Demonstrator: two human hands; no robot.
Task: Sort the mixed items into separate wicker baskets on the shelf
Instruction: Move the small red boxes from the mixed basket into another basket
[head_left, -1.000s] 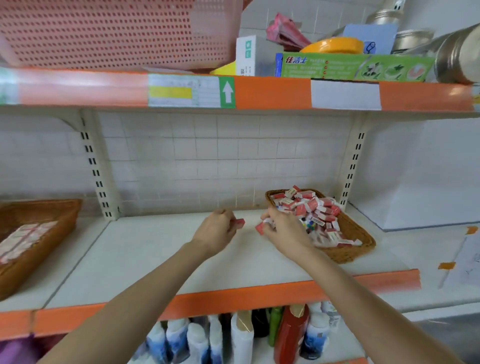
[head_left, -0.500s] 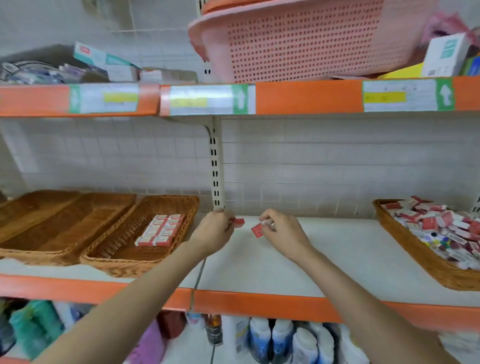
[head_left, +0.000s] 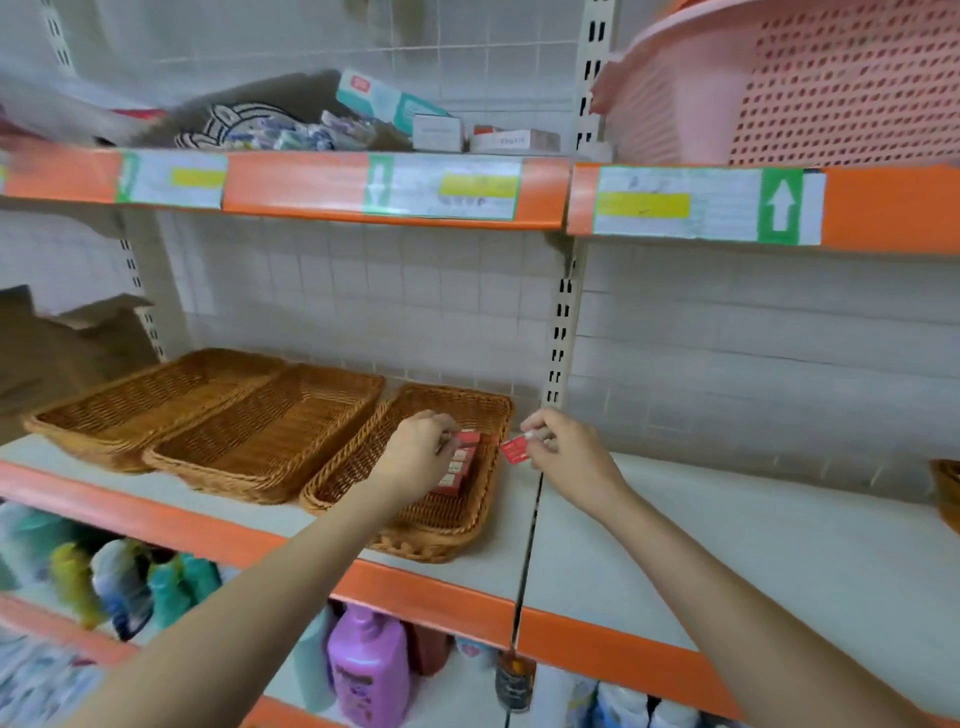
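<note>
Left fingers (head_left: 445, 435) curled, pinching a small red box (head_left: 469, 437) right over the nearest basket (head_left: 358, 467), above the red boxes (head_left: 457, 470) already lined up inside. Left hand (head_left: 415, 453) is knuckles up, forearm reaching in from lower left across the shelf (head_left: 727, 545) edge. Right fingers (head_left: 540, 434) pinch a red card-like packet (head_left: 515, 450), held just beside the basket's right rim, above the shelf. Right hand (head_left: 566, 454) is apart from the left, arm coming in from lower right. Two more baskets (head_left: 208, 410) sit to the left, touching side by side. Another basket's rim (head_left: 946, 480) shows at far right.
</note>
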